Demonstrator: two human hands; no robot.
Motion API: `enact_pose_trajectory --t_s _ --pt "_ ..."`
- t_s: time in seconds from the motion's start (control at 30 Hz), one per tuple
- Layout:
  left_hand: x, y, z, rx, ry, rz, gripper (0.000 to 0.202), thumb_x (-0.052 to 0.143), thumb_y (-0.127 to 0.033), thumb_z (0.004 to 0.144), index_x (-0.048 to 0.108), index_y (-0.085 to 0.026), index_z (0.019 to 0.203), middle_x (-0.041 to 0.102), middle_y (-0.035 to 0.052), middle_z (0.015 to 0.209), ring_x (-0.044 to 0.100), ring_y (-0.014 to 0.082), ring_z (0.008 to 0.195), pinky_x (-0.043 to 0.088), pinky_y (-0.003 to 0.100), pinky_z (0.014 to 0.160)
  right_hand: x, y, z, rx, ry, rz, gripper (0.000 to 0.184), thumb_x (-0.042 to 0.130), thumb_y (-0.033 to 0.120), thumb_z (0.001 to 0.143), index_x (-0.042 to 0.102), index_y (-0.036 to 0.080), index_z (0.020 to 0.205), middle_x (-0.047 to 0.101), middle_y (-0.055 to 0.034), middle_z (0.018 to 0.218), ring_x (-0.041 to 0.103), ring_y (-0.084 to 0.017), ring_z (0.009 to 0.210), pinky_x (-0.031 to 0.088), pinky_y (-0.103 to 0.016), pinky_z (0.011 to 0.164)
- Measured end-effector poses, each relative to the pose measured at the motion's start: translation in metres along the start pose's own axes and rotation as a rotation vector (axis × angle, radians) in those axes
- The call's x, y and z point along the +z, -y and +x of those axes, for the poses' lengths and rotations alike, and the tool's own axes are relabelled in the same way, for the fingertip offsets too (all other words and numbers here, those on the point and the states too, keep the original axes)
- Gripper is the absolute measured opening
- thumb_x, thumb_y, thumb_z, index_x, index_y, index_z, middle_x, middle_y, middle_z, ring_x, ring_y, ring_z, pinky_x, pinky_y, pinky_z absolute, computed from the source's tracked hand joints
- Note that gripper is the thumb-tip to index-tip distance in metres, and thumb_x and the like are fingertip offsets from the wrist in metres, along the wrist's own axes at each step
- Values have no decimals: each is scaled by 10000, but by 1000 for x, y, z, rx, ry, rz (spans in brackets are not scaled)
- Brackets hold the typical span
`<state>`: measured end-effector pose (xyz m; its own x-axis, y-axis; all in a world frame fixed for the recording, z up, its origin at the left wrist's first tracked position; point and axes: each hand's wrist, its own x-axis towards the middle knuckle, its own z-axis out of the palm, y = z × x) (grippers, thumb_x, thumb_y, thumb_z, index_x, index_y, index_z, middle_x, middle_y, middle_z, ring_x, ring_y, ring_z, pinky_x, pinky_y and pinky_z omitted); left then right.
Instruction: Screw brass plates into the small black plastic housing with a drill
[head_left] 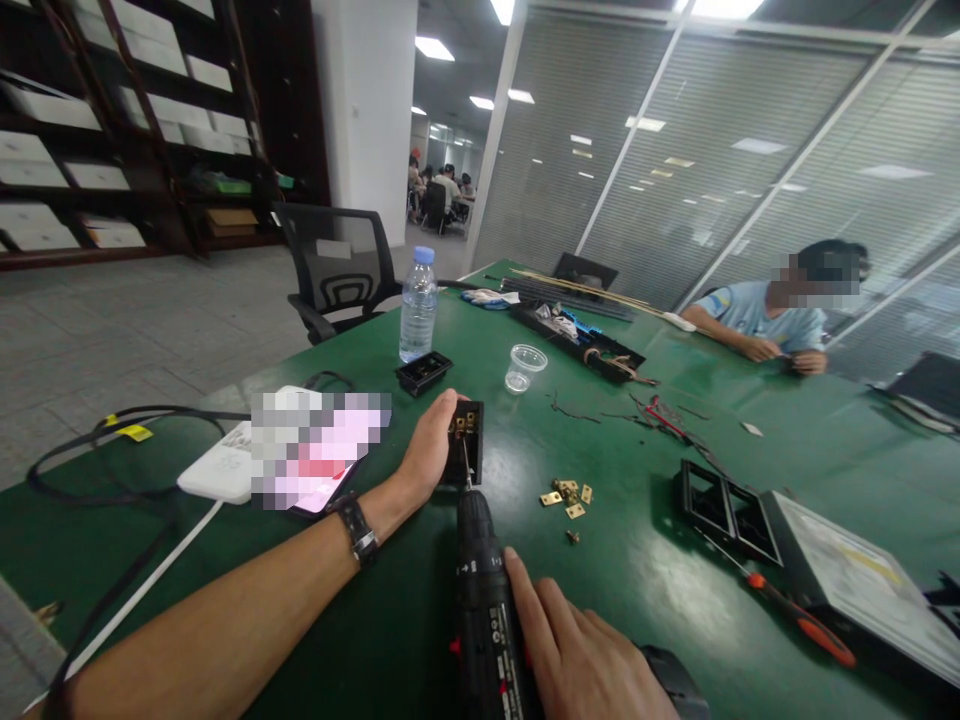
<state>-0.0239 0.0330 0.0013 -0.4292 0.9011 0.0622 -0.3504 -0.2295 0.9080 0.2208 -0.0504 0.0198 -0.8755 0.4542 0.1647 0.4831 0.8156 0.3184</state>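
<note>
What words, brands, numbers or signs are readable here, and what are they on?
No text reads with certainty.
Black cordless drill: white markings on collar and body, too small and blurred.
Clear plastic bottle with a blue cap: label too blurred.
White rectangular plastic block: grey print too faint.
Lit phone screen: hidden by pixelation.

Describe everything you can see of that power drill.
The power drill is black, apparently plastic-bodied, with red accents, white lettering and a marked collar behind its chuck. It points away from the wearer, its slim metallic bit reaching into a black box in the left hand. The right hand holds it; its rear is out of frame.
</note>
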Motion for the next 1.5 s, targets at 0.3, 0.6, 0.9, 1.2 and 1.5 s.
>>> enact_pose_trajectory --t_s 0.3,0.6,0.9,1.2,1.5 --pt "-1 2 1 16 47 109 573 446 -701 865 637 -172 977 648 47 768 614 162 613 484 259 540 0 0 -1 -22 28 32 686 442 71 805 296 41 1475 653 -53 912 643 -163 662 558 -252 606" --pt "0 -2 0 20 44 112 584 442 -713 859 645 -172 946 670 58 791 606 159 612 482 265 553 -1 -1 -1 -20 23 21 699 446 63 788 300 44 1471 647 -40 912 643 -156 658 547 -251 590" --pt "0 1 2 26 5 112 580 409 -711 874 635 -183 953 677 49 824 609 156 630 480 265 571 -2 2 0 -5 -2 3 718 432 25 746 324 43 1456 635 -26 889 634 -154 644 524 -267 575" --pt "2 -4 0 49 -20 144 587 413 -712 873 639 -173 927 645 34 757 587 150 618 473 260 575 -2 1 -1 -3 -6 11 697 430 62 783 313 61 1470 647 -37 910 633 -151 671 516 -251 625" --pt "1 -1 2 19 -30 70 591 434 -725 854 630 -176 948 632 24 714 584 146 581 471 252 537 -6 2 0 -10 28 19 716 437 23 775 292 38 1476 637 -32 900 635 -164 675 525 -284 610"
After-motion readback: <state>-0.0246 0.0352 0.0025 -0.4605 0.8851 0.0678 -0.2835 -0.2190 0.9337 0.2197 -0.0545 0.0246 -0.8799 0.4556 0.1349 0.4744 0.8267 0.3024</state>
